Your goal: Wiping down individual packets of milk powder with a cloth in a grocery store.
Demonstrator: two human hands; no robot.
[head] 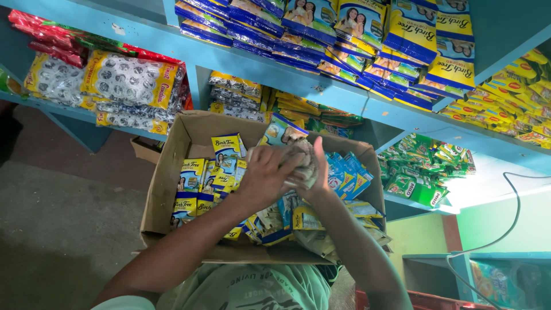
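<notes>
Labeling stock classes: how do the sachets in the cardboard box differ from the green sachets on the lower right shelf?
The sachets in the cardboard box are mostly yellow and blue, some light blue; the green sachets are one colour. The boxed ones stand or lean loosely inside the cardboard box, under both hands: left hand, right hand. The green ones lie heaped on the blue shelf, untouched. Both are small flat packets.

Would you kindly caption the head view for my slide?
Both hands, left hand and right hand, grip a sachet bundle above the cardboard box.
</notes>
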